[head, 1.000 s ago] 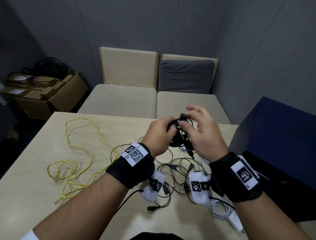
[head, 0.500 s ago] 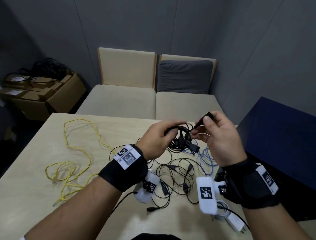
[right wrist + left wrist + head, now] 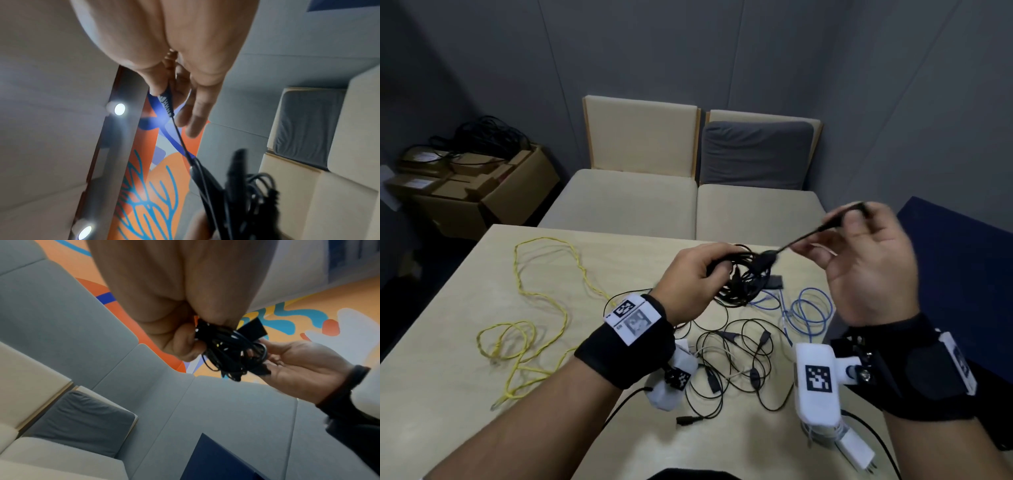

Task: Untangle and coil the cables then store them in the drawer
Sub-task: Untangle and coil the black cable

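The left hand is raised above the pale wooden worktop. Its fingers are curled round a tangled bundle of thin black cable, so the bundle hangs in the air and does not lie on the worktop. In the left wrist view the palm covers the gripped part. How many cables make up the bundle cannot be told.

The right hand is up and to the right. Thumb and forefinger pinch a black ribbed plug end, and the other fingers are loosely spread. One strand runs taut from the plug end down to the bundle. In the head view this hand and the plug tip are smeared by motion, so the plug type is unreadable. In the right wrist view the bundle is blurred and cut off at the lower edge.

A long yellow cable lies in loose loops on the left of the worktop. A blue cable lies looped below the right hand, partly behind the wrist. A heap of loose thin black cables lies between the forearms, partly covered by the wrist cameras. A white charger near the front edge is mostly hidden.

A dark blue cabinet stands at the right, cut off by the frame. Whether it holds the drawer cannot be told.
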